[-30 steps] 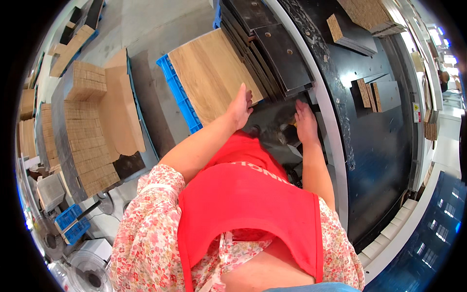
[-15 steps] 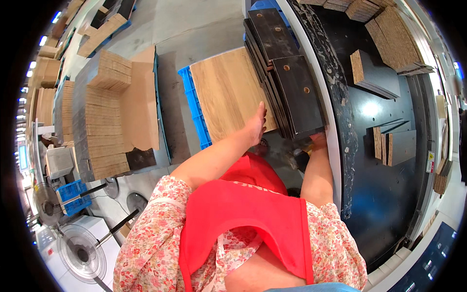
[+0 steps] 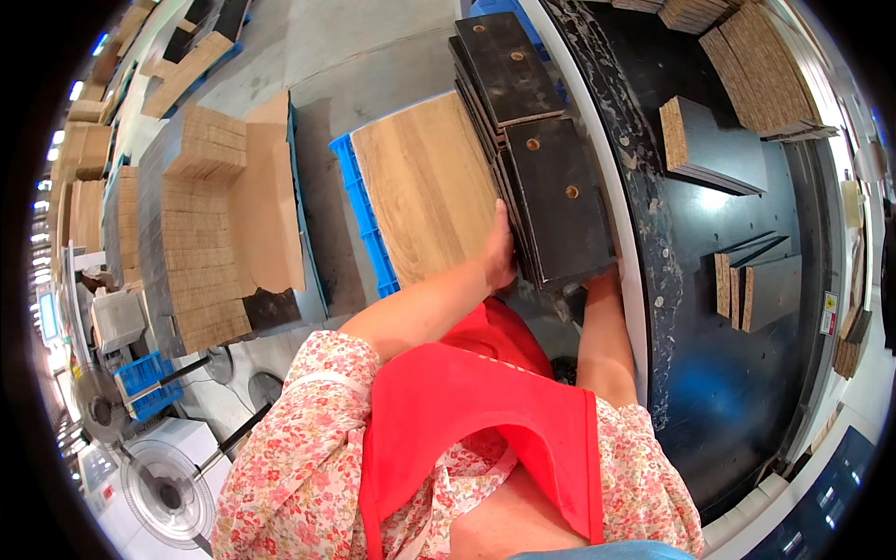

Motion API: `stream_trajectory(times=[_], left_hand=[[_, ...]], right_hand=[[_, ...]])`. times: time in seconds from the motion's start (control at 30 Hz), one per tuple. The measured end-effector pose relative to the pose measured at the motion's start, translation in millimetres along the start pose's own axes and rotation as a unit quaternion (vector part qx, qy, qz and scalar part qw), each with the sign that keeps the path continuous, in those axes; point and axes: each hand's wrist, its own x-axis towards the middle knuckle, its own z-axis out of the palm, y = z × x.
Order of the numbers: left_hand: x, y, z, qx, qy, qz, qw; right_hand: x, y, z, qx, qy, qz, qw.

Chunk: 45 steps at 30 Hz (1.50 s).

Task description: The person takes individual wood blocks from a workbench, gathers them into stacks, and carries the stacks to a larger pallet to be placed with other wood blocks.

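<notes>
A stack of black boards [image 3: 558, 210] with round holes in the top one lies just ahead of me, beside the white table edge. My left hand [image 3: 501, 247] is stretched along the left side of this stack, fingers pointing away and touching the board edges. At the stack's near right corner is my right hand [image 3: 602, 277], mostly hidden under or behind the boards, so its fingers do not show. Farther off, a second stack of black boards [image 3: 504, 70] adjoins the first. Left of both lies a wood-grain board [image 3: 420, 187] over a blue plastic pallet [image 3: 359, 224].
To my right runs a black worktable [image 3: 719, 373] with a white rim, bearing small grey-faced boards [image 3: 770, 289] and chipboard stacks [image 3: 756, 70]. On the left stands a large pile of boards [image 3: 201, 252] with cardboard [image 3: 266, 205]. Fans [image 3: 168, 495] stand at lower left.
My left hand has come in from above the wood-grain board and now lies against the stack's side. The right hand has slipped further out of sight at the near corner. The view has shifted slightly.
</notes>
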Motion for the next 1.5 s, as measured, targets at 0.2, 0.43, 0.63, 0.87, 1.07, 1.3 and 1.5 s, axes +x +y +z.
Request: stream_trajectory(times=[0.2, 0.43, 0.63, 0.87, 1.07, 1.3, 1.5], left_hand=[[-43, 5, 1, -0.018, -0.032, -0.001, 0.999], [-62, 24, -46, -0.083, -0.071, -0.043, 0.993], [-71, 47, -89, -0.140, -0.237, -0.009, 0.961], [-92, 75, -99, 0.020, -0.045, 0.082, 0.995], [-113, 104, -74, 0.108, 0.080, 0.161, 0.978], [-140, 108, -31, 0.075, -0.022, 0.191, 0.979], [-103, 101, -58, 0.093, -0.021, 0.250, 0.963]], right_hand=[[-15, 18, 62, -0.130, -0.048, 0.119, 0.983], [-21, 62, 131, -0.121, 0.039, 0.143, 0.982], [5, 118, 128, -0.092, 0.008, 0.154, 0.984], [30, 155, 121, -0.144, -0.003, 0.179, 0.973], [44, 83, 188, -0.102, -0.014, 0.201, 0.974], [52, 75, 245, -0.155, -0.001, 0.207, 0.966], [49, 74, 247, -0.241, 0.031, 0.201, 0.949]])
